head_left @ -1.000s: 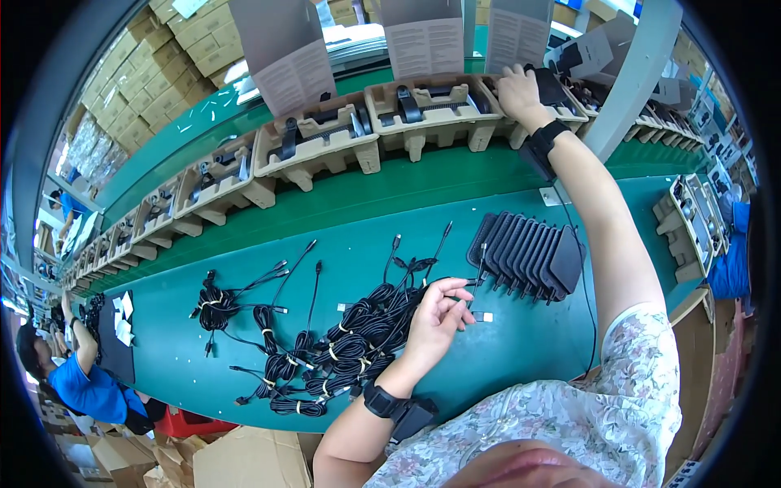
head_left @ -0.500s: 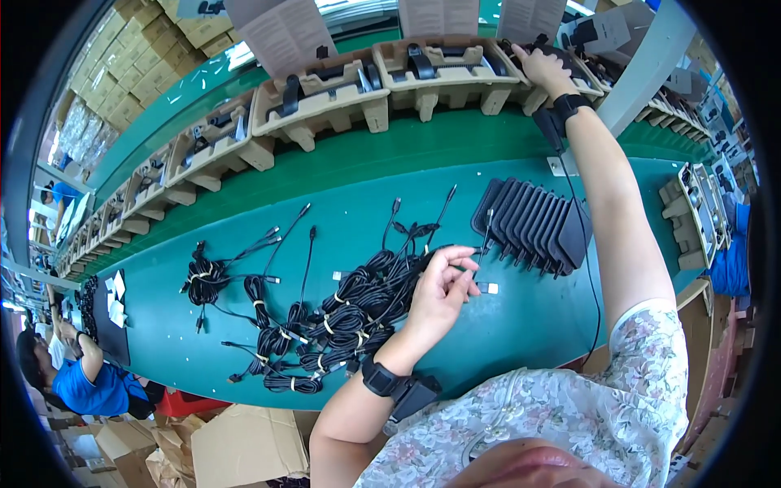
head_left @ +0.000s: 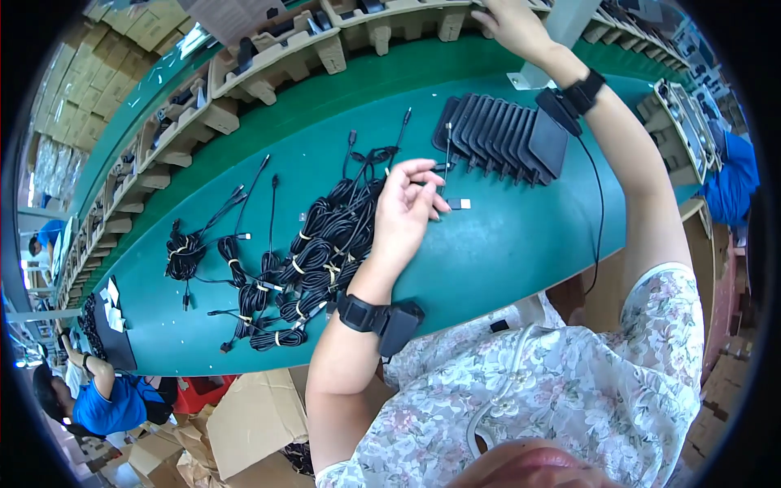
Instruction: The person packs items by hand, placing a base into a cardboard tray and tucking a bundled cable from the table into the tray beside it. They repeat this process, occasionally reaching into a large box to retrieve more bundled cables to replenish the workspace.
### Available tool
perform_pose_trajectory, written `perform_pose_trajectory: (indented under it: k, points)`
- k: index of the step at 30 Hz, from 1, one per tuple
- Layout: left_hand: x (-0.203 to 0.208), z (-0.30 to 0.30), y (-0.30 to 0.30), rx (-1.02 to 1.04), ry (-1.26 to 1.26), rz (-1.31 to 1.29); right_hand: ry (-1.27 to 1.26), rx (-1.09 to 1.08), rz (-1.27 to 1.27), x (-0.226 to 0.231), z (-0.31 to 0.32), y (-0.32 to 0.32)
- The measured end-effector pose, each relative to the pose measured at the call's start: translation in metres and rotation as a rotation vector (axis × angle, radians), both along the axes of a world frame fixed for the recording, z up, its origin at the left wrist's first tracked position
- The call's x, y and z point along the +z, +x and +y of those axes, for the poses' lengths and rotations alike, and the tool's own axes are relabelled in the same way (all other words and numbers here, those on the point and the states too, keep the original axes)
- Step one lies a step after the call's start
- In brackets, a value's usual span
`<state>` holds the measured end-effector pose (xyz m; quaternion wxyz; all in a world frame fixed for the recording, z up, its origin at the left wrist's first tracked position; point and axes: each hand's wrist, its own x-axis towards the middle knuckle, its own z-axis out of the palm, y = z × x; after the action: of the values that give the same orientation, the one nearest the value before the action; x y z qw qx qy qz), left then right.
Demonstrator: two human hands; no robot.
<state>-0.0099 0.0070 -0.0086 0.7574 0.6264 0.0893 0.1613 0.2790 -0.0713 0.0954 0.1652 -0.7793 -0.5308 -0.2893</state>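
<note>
looping under pale bands, black cables lie on a smooth green table beside a left hand, half curled, its grip unclear; a cropped right hand, fingers partly extended, hold indiscernible, is by a molded tan tray.

Own hands: 2 | own wristbands: 2 | black panels: roughly nine (overlapping)

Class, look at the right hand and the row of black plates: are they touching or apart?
Apart. The head view shows green surface plainly between the right hand, at the top edge, and the row of black plates below it.
</note>
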Motion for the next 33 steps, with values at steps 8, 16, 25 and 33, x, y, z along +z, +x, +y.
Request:
perform_pose_trajectory:
  k: [8,16,25,33]
  points:
    - [0.002,-0.002,-0.001,0.004,0.037,0.017,-0.543,-0.259,0.334,-0.036,-0.128,-0.068]
    - [0.0,0.0,-0.001,0.018,0.084,0.022,-0.398,-0.265,0.422,-0.054,-0.151,-0.08]
    - [-0.005,-0.002,-0.001,-0.004,0.057,0.001,-0.782,-0.054,0.368,0.002,-0.154,-0.052]
    - [-0.009,-0.002,-0.006,-0.022,0.02,0.041,0.316,0.236,1.099,0.026,-0.011,-0.01]
